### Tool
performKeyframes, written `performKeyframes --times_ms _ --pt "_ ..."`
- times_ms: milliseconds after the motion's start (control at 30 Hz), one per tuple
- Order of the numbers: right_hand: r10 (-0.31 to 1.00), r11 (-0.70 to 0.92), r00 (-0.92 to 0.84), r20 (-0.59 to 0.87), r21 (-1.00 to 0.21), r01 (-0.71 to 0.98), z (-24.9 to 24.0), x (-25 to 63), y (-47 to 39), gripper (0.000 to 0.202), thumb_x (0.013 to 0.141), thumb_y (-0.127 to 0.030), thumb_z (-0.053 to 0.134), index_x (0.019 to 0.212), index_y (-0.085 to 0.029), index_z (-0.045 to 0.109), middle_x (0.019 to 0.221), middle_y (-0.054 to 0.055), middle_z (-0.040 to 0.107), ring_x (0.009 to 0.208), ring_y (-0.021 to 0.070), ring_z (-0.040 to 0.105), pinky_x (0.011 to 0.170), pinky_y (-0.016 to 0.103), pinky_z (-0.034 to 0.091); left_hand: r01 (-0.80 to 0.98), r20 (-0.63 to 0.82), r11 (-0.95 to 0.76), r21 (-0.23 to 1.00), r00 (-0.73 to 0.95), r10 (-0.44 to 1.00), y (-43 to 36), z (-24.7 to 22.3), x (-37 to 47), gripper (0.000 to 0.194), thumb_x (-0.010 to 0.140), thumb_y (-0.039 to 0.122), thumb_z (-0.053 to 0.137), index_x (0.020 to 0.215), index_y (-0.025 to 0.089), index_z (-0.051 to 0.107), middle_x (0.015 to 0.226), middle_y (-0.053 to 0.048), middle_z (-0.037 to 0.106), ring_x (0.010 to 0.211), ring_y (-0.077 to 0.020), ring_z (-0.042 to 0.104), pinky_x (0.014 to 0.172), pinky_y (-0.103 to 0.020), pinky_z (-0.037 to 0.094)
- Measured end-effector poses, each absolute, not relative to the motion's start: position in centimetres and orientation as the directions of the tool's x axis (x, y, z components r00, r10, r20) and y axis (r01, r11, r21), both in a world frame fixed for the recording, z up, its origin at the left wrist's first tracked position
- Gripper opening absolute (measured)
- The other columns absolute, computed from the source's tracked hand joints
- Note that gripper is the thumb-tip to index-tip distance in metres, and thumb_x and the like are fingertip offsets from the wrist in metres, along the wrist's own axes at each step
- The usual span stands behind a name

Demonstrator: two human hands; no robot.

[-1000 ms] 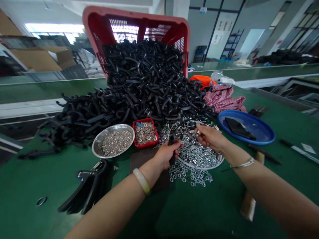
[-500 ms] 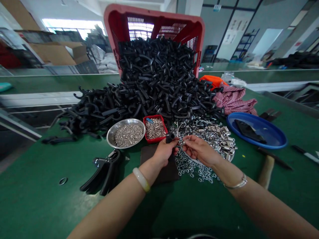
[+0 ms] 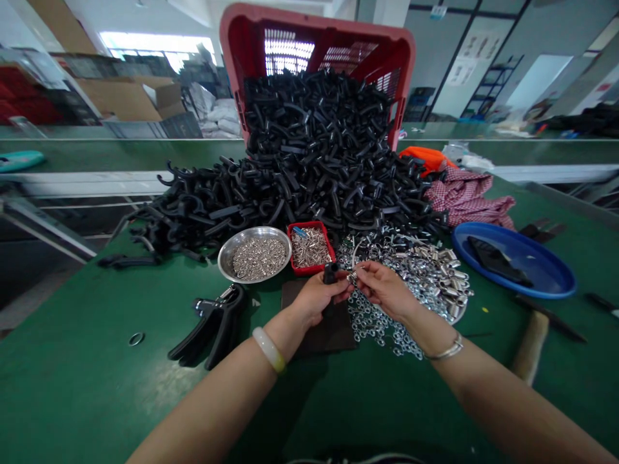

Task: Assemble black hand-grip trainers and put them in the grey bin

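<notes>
My left hand [image 3: 316, 295] is closed round a black plastic handle [image 3: 331, 273], whose upper end sticks out above the fingers. My right hand [image 3: 387, 289] pinches a small shiny metal part [image 3: 353, 278], perhaps a coil, against the left fingertips; its exact shape is too small to tell. Beneath my left hand lies a dark flat pad [image 3: 333, 332]. Just beyond the hands spreads a heap of metal rings and fittings [image 3: 411, 270]. A red tray [image 3: 333, 248] of metal pins and a steel bowl [image 3: 223, 270] of tiny metal pieces stand to the left.
A red crate [image 3: 406, 58] lies tipped, spilling black handles [image 3: 309, 174] across the back. Assembled hand grips [image 3: 213, 328] and a metal ring [image 3: 136, 339] lie left. At right are a blue plate [image 3: 556, 270] bearing a phone [image 3: 498, 261], a hammer [image 3: 532, 345] and checked cloth [image 3: 469, 196].
My right hand has moved left and its fingertips now meet the left hand's, with the metal part between them. The camera view has shifted slightly.
</notes>
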State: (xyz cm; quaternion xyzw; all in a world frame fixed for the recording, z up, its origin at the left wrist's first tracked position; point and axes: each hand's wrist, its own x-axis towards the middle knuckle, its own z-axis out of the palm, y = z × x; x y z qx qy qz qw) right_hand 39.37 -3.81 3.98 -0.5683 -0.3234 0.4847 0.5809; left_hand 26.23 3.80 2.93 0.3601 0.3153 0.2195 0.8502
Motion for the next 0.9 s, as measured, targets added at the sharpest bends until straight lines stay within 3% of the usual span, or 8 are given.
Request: performKeyframes --times_ms 233,500,567,633,767,900 --pt "0.933 -0.107 0.32 -0.164 -0.976 -0.19 4.0 38.9 -3.9 0.035 0.067 -0.043 0.068 0.086 -0.019 0.051 0.06 -0.004 0.051 0.043 0.0041 0.037 0.034 0.015 0.017 -0.063 -0.378 0.613 0.787 0.737 0.56 4.1 2.8 25.6 0.019 0.067 0.007 0.069 0.082 0.01 0.059 0.069 -0.003 0.063 0.062 -0.0081 0.06 0.061 -0.019 0.05" --pt "0.943 -0.162 0.259 -0.209 -0.968 -0.19 3.7 39.6 -4.2 0.034 0.067 -0.044 0.068 0.085 -0.019 0.051 0.06 -0.003 0.052 0.043 0.0044 0.039 0.034 0.015 0.02 -0.078 -0.308 0.597 0.799 0.798 0.517 4.2 2.9 25.0 0.029 0.067 0.007 0.068 0.094 0.012 0.057 0.069 -0.001 0.062 0.062 -0.0077 0.06 0.062 -0.02 0.051" --pt "0.952 -0.186 0.228 -0.205 -0.977 -0.103 4.2 40.0 -4.4 0.033 0.069 -0.043 0.066 0.087 -0.02 0.052 0.064 -0.001 0.055 0.048 0.0076 0.046 0.036 0.017 0.028 -0.082 -0.284 0.579 0.811 0.81 0.512 4.2 2.9 24.9 0.032 0.066 0.008 0.069 0.095 0.012 0.057 0.069 -0.001 0.062 0.063 -0.0081 0.061 0.062 -0.02 0.05" --pt "0.967 -0.143 0.228 -0.116 -0.984 0.11 4.9 40.0 -4.7 0.029 0.071 -0.041 0.063 0.089 -0.02 0.053 0.07 0.002 0.059 0.06 0.0122 0.053 0.044 0.021 0.038 -0.053 -0.31 0.581 0.812 0.804 0.507 4.3 2.9 24.8 0.029 0.065 0.008 0.07 0.091 0.012 0.056 0.068 -0.001 0.061 0.062 -0.0083 0.06 0.06 -0.019 0.05" --pt "0.979 0.054 0.132 0.157 -0.819 0.572 7.0 39.2 -5.0 0.013 0.079 -0.03 0.056 0.09 -0.023 0.057 0.081 0.003 0.061 0.072 0.015 0.056 0.06 0.028 0.044 0.025 -0.403 0.672 0.74 0.816 0.413 4.2 2.8 24.5 0.021 0.067 0.007 0.068 0.082 0.012 0.055 0.069 -0.001 0.058 0.059 -0.0066 0.058 0.054 -0.015 0.047" --pt "0.973 0.127 0.086 0.213 -0.81 0.573 9.0 38.3 -4.8 0.013 0.083 -0.029 0.051 0.093 -0.023 0.056 0.085 0.003 0.061 0.075 0.0153 0.057 0.065 0.029 0.045 -0.019 -0.358 0.772 0.635 0.879 0.316 3.9 2.4 24.1 0.019 0.069 0.008 0.064 0.085 0.013 0.055 0.073 -0.001 0.055 0.051 -0.0022 0.049 0.039 -0.008 0.034"
